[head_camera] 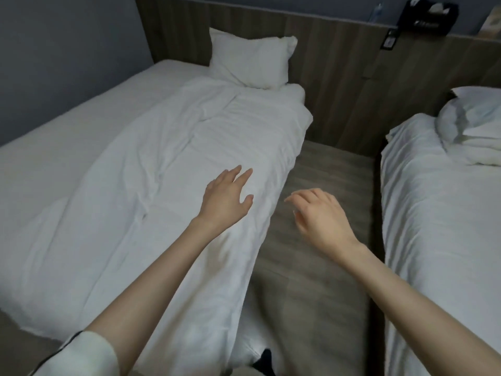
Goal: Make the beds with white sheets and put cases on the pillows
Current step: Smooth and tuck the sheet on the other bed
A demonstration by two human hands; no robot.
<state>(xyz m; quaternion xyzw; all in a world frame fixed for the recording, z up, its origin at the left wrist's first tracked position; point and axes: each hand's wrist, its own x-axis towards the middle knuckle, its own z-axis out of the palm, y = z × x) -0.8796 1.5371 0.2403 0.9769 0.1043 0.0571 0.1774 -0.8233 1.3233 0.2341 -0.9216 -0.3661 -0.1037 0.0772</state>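
Now: white sheet (217,147) rumpled, running down from pillow (250,63). Left grip (226,198) splayed, empty, over sheet, well below pillow; right grip (320,215) loosely curled, empty, off sheet's edge. Advice: pinch edge two-handed, pull taut away from pillow, smooth creases outward.

Grey-blue wall (67,50) above a wood-grain headboard panel (339,77) running across the back. Floor (311,253): grey-brown plank pattern. Black object (428,14) on the panel's top ledge, far right; light dim, even.
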